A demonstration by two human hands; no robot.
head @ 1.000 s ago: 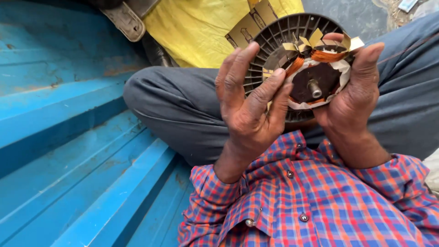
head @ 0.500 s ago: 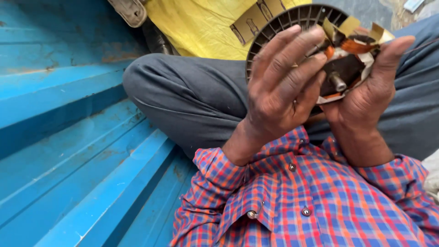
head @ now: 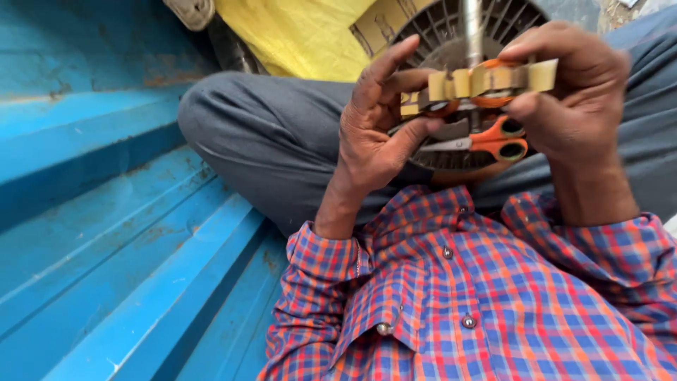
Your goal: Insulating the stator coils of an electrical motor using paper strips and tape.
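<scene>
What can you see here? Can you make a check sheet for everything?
Surface: blue ridged metal sheet, scuffed in places.
Job's things: a motor part with a metal shaft and tan paper strips round orange windings, held up edge-on between both hands.
Clutter: orange-handled scissors lying on a round dark slotted fan cover behind the hands; yellow cloth.
Hands: left hand fingers spread on the part's left side; right hand pinching its right side.
Cables: nothing seen.
Surroundings: the person's grey trouser leg and checked shirt sleeves; a sandal at the top.
</scene>
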